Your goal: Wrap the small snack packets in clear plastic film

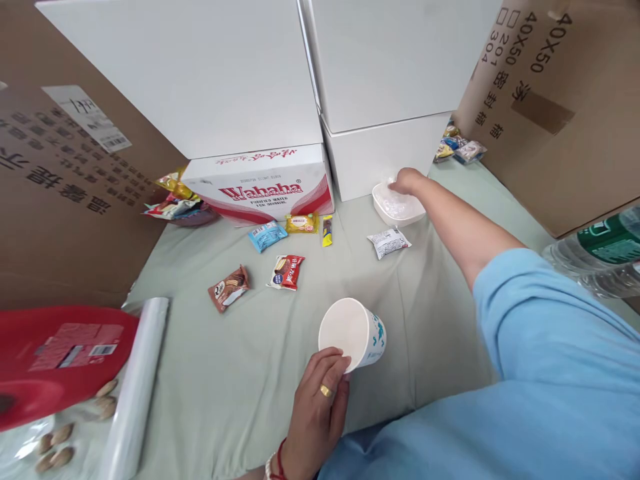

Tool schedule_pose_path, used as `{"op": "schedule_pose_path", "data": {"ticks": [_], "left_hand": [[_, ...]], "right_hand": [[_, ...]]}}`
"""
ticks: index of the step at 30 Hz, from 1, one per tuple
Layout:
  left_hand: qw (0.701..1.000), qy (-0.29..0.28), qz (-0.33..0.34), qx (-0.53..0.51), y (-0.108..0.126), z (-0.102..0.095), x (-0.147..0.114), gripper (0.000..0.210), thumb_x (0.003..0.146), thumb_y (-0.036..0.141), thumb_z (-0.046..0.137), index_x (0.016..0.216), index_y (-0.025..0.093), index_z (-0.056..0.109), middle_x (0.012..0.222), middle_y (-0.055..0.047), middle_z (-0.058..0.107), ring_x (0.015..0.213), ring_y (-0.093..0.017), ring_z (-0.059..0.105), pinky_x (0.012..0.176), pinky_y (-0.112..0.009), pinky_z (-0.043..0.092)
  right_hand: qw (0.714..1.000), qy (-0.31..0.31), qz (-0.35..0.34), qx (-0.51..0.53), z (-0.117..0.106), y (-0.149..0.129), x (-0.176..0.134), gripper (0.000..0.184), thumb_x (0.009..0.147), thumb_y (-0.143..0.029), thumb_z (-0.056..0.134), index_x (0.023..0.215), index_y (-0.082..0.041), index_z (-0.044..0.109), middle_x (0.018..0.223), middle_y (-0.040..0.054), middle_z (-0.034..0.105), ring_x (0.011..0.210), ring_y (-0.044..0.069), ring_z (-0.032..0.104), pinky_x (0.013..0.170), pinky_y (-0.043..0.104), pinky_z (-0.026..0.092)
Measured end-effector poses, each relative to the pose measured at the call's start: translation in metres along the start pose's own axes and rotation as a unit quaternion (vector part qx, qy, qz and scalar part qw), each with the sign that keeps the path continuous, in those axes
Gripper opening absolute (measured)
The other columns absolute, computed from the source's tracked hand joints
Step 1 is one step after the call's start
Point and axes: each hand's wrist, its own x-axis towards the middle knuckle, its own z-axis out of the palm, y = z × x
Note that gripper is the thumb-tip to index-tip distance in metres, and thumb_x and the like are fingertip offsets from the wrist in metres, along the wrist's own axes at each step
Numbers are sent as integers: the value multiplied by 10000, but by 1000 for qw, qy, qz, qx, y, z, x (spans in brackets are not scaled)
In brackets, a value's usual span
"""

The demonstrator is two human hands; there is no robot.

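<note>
My left hand pinches the near rim of a white paper cup with blue-green print, tilted with its mouth toward me. My right arm reaches far forward, and my right hand is at a white plastic bowl by the white boxes. Its fingers are closed on crumpled clear plastic in the bowl; the fingertips are partly hidden. Just in front of the bowl lies a silver-white snack packet.
Red, brown, blue and yellow snack packets lie mid-cloth. White boxes stand behind; cardboard flanks both sides. At left are a red container, a plastic roll and nuts; water bottles are right.
</note>
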Motion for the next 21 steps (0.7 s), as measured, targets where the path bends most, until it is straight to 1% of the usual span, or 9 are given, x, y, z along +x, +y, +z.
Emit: {"op": "schedule_pose_path", "data": {"ticks": [3, 6, 7, 9, 11, 13, 16, 18, 21], "left_hand": [[1000, 3, -5, -16, 7, -3, 1, 281, 971, 14, 555, 1183, 186, 622, 1002, -77, 724, 1071, -197, 671, 930, -309, 592], [998, -7, -9, -54, 13, -3, 3, 243, 973, 24, 548, 1118, 203, 624, 958, -61, 709, 1014, -190, 672, 896, -302, 590], [997, -11, -8, -73, 16, -1, 5, 245, 972, 24, 544, 1116, 206, 622, 951, -59, 704, 1000, -188, 670, 887, -303, 590], [992, -29, -2, -120, 21, 3, 9, 260, 970, 21, 539, 1126, 213, 621, 952, -57, 698, 982, -185, 665, 868, -305, 591], [983, -66, 7, -171, 27, 9, 14, 279, 976, 25, 534, 1148, 222, 628, 948, -56, 693, 971, -184, 661, 838, -302, 595], [974, -103, 24, -202, 34, 17, 18, 304, 980, 36, 531, 1187, 230, 642, 961, -64, 692, 1014, -196, 666, 851, -313, 608], [978, -102, 67, -170, 40, 27, 18, 396, 981, 73, 554, 1340, 220, 630, 1190, -133, 693, 1283, -261, 623, 1026, -412, 608], [987, -72, 70, -126, 38, 29, 15, 432, 984, 104, 573, 1398, 220, 615, 1353, -162, 639, 1418, -289, 548, 1111, -454, 576], [995, -31, 27, -96, 26, 27, 4, 365, 995, 121, 574, 1329, 244, 652, 1340, -128, 641, 1392, -250, 580, 1096, -390, 588]], "right_hand": [[999, 40, 16, -19, -29, 2, -45, 700, 1040, -522, 544, 1298, 123, 638, 1323, 294, 694, 1165, 247, 698, 1063, 353, 493], [996, 79, -29, 1, -37, 2, -139, 437, 1075, -355, 547, 1392, -77, 661, 1395, 200, 692, 1148, 231, 708, 1058, 349, 510], [990, 54, -111, 68, -34, 2, -178, 370, 1087, -349, 534, 1315, -120, 715, 1326, 163, 735, 1088, 216, 728, 1004, 329, 540], [926, -77, -313, 196, -22, 1, -258, 376, 1061, -458, 595, 1291, -197, 738, 1372, 126, 720, 1124, 212, 727, 913, 289, 581], [879, -155, -378, 247, -8, 1, -326, 507, 1007, -520, 682, 1410, -214, 670, 1514, 152, 621, 1168, 212, 715, 847, 265, 593], [888, -171, -353, 240, -1, 4, -373, 377, 1065, -408, 598, 1369, -203, 684, 1388, 152, 690, 1095, 196, 726, 855, 272, 586], [913, -193, -268, 239, -15, 19, -406, 305, 1112, -278, 453, 1203, -206, 735, 1110, 103, 749, 960, 165, 718, 836, 256, 558], [929, -196, -210, 233, -38, 35, -406, 299, 1114, -319, 467, 1142, -215, 746, 1045, 84, 742, 920, 163, 710, 803, 249, 543], [975, -130, -115, 138, -77, 61, -372, 277, 1079, -377, 538, 1074, -216, 763, 970, 62, 743, 791, 169, 688, 710, 265, 507]]}}
